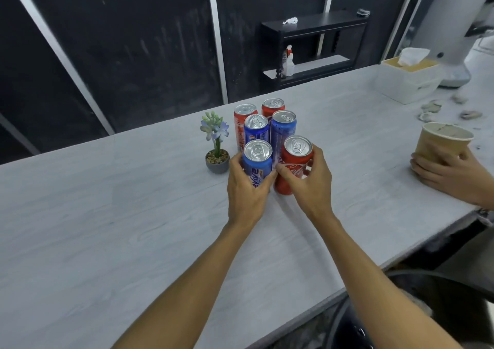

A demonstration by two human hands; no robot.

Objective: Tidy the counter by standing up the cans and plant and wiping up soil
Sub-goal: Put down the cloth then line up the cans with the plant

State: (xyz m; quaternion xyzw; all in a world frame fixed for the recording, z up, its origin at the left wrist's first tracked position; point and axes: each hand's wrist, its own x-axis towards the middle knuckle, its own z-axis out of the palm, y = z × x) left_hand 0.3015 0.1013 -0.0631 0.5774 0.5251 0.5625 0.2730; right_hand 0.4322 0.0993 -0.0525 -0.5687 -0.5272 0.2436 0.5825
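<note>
Blue can with white lettering, red can with white script, both silver-topped; the counter is pale grey with a wood-grain pattern. The plant has lilac-blue blossoms, a green stem and a grey pot; the paper cup is tan.

a brown paper cup stands at the right. beyond it sits a white tissue box, and a black shelf against the dark wall holds a spray bottle.

Pale counter; six upright cans; potted plant; tissue box
</note>
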